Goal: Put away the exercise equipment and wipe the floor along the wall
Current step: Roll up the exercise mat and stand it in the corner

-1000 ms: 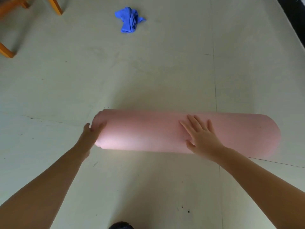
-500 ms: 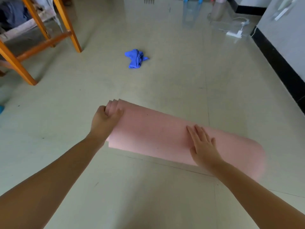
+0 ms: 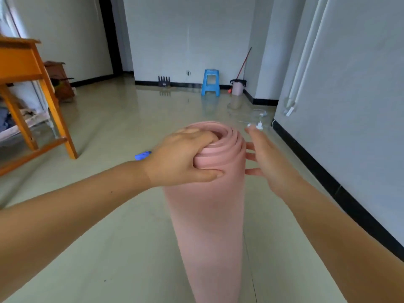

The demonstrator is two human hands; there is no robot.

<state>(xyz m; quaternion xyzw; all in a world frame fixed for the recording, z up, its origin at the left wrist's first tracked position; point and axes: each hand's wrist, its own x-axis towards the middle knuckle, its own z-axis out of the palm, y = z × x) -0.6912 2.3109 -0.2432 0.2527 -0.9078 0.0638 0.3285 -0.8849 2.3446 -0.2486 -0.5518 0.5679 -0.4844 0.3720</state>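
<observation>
Left hand grips the top rim of the rolled pink mat, fingers hooked into the coil, mat standing upright. Right hand beside it, fingers spread wide, holding nothing. Best to clamp both sides so the roll stays tight.

Floor: pale glossy tile, reflecting the far furniture. Walls: plain white with a black skirting board at the base. Reference point is the blue plastic stool at the far wall. Just right of it stand a pink bin and a red-handled broom (leaning in the corner). Left of it sits a small dark rack; farther left, a dark doorway. Well left and nearer, an orange wooden frame.
</observation>
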